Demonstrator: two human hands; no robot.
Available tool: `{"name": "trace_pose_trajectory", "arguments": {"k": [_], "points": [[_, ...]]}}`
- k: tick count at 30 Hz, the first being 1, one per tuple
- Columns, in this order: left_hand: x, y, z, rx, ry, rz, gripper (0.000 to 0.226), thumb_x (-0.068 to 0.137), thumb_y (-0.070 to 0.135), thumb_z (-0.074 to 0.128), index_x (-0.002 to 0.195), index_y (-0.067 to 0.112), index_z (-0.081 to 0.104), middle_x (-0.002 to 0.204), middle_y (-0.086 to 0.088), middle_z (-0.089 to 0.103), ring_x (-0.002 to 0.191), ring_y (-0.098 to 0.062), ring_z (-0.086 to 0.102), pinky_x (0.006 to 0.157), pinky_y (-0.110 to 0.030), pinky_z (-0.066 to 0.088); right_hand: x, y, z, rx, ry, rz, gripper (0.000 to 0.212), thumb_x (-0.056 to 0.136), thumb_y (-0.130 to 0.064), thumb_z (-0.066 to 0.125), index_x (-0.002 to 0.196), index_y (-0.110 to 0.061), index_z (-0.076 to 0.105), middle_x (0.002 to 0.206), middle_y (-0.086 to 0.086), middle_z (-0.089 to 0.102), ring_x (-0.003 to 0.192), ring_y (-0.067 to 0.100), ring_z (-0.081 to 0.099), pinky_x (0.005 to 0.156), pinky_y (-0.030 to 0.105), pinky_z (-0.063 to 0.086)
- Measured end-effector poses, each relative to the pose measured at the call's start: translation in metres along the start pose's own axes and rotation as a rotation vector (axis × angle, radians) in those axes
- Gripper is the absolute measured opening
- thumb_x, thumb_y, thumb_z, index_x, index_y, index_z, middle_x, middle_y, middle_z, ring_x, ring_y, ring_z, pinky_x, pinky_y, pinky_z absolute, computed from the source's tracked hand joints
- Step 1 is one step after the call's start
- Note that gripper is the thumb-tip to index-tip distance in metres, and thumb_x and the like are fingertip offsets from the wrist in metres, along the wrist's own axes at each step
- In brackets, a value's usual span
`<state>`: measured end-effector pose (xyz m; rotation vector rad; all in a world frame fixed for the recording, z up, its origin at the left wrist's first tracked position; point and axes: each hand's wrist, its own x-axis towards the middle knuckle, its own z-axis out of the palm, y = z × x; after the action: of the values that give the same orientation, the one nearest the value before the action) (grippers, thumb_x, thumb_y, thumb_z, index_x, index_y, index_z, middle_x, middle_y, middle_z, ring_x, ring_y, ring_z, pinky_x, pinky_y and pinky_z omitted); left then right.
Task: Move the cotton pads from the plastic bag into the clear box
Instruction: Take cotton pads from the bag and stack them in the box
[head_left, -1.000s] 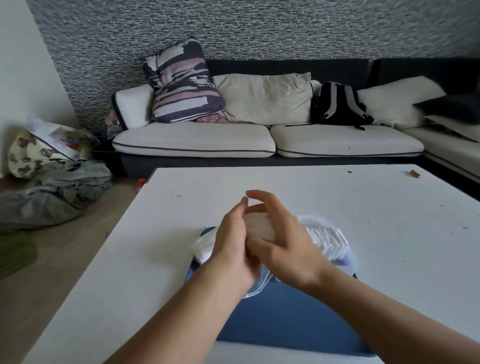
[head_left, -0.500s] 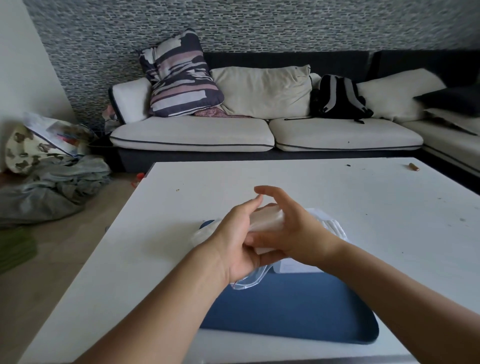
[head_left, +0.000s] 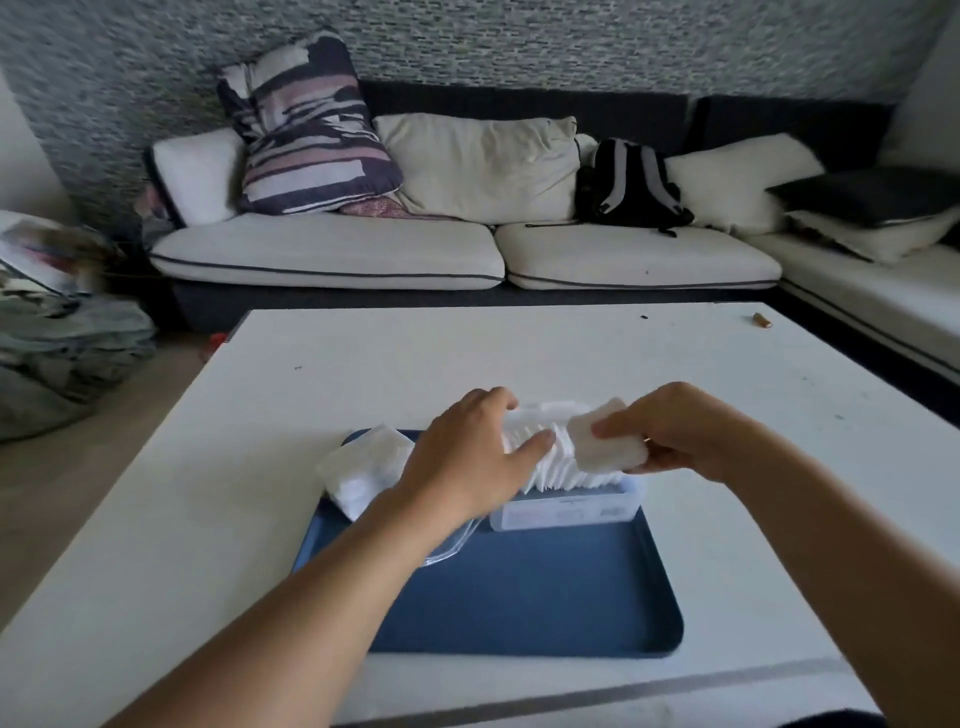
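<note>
Hands have parted; right hand (head_left: 670, 431) pinches cotton pads (head_left: 605, 441).

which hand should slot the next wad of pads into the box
Right. The right hand already pinches a wad of cotton pads above the clear box; the left hand rests on the standing row.
</note>
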<state>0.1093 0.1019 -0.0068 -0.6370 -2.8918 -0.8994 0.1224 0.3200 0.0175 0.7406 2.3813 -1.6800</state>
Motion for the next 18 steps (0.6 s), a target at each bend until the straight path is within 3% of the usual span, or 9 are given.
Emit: {"name": "trace_pose_trajectory", "arguments": {"k": [4, 6, 8, 11, 14, 16, 18], "points": [[0.004, -0.003, 0.025, 0.277, -0.14, 0.267, 0.046, 0.09, 0.05, 0.063, 0.122, 0.017, 0.06, 0.126, 0.003, 0.061, 0.119, -0.021, 0.054, 0.096, -0.038, 0.048, 0.024, 0.024, 0.0, -0.271, 0.096, 0.096, 0.035, 0.07, -0.017, 0.09, 0.082, 0.007, 0.067, 0.072, 0.02, 0.066, 0.056, 0.028, 0.064, 0.058, 0.033, 0.06], [0.004, 0.001, 0.032, 0.382, -0.191, 0.313, 0.035, 0.091, 0.046, 0.062, 0.109, 0.016, 0.062, 0.115, 0.001, 0.064, 0.112, -0.023, 0.057, 0.092, -0.038, 0.048, 0.031, 0.026, 0.001, -0.455, 0.156, 0.082, 0.045, 0.066, -0.031, 0.092, 0.072, 0.001, 0.06, 0.059, 0.013, 0.055, 0.046, 0.021, 0.049, 0.049, 0.026, 0.043], [0.004, 0.003, 0.038, 0.486, -0.267, 0.32, 0.031, 0.094, 0.046, 0.058, 0.102, 0.017, 0.06, 0.106, 0.0, 0.064, 0.104, -0.025, 0.06, 0.086, -0.036, 0.046, 0.036, 0.026, 0.004, -0.597, 0.214, 0.044, 0.053, 0.062, -0.041, 0.093, 0.075, -0.003, 0.058, 0.063, 0.008, 0.054, 0.051, 0.017, 0.046, 0.047, 0.026, 0.035], [0.002, 0.005, 0.046, 0.588, -0.361, 0.286, 0.023, 0.099, 0.042, 0.052, 0.094, 0.02, 0.051, 0.095, -0.001, 0.058, 0.096, -0.029, 0.061, 0.078, -0.035, 0.036, 0.043, 0.033, 0.014, -0.758, 0.229, -0.012, 0.056, 0.058, -0.045, 0.094, 0.076, -0.008, 0.056, 0.069, 0.002, 0.057, 0.059, 0.015, 0.052, 0.048, 0.026, 0.038], [0.003, 0.007, 0.049, 0.602, -0.333, 0.27, 0.01, 0.099, 0.021, 0.052, 0.09, 0.023, 0.048, 0.094, -0.003, 0.063, 0.083, -0.028, 0.058, 0.078, -0.034, 0.039, 0.046, 0.038, 0.024, -0.899, 0.26, -0.087, 0.05, 0.061, -0.033, 0.094, 0.067, -0.012, 0.049, 0.065, 0.002, 0.056, 0.064, 0.021, 0.057, 0.046, 0.024, 0.036], [0.004, 0.006, 0.05, 0.62, -0.314, 0.26, 0.022, 0.091, 0.001, 0.051, 0.082, 0.021, 0.046, 0.074, 0.0, 0.052, 0.066, -0.024, 0.047, 0.072, -0.033, 0.034, 0.048, 0.041, 0.027, -0.959, 0.304, -0.142, 0.037, 0.065, -0.016, 0.087, 0.066, -0.013, 0.05, 0.066, 0.002, 0.056, 0.059, 0.019, 0.055, 0.043, 0.022, 0.033], [0.006, 0.004, 0.051, 0.61, -0.306, 0.261, 0.032, 0.088, -0.004, 0.052, 0.07, 0.02, 0.039, 0.065, 0.002, 0.04, 0.055, -0.019, 0.037, 0.07, -0.033, 0.031, 0.051, 0.046, 0.029, -1.03, 0.35, -0.173, 0.027, 0.068, -0.01, 0.078, 0.069, -0.013, 0.051, 0.068, 0.002, 0.056, 0.056, 0.016, 0.05, 0.044, 0.022, 0.032]]}}
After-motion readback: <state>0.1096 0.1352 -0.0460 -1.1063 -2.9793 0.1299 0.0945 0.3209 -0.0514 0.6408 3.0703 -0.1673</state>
